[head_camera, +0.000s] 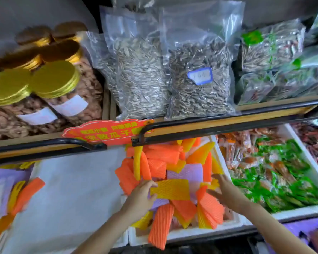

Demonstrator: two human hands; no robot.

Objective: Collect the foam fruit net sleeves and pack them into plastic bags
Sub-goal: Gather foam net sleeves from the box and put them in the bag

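Observation:
A white foam box (221,156) under the shelf holds several orange, yellow and purple foam net sleeves. My left hand (139,197) grips the left end of a flat yellow sleeve (171,189) lying on top of the pile. My right hand (226,193) reaches in from the right with its fingers spread, touching an orange sleeve stack (210,208) and a small yellow sleeve. One orange sleeve (161,225) hangs over the box's front rim. No plastic bag for packing is in view.
A white foam lid (72,189) covers the box to the left. More sleeves (9,197) lie at far left. Green snack packets (275,180) fill the right box. A shelf rail (218,126), a red sign (106,132), seed bags and gold-lidded jars stand above.

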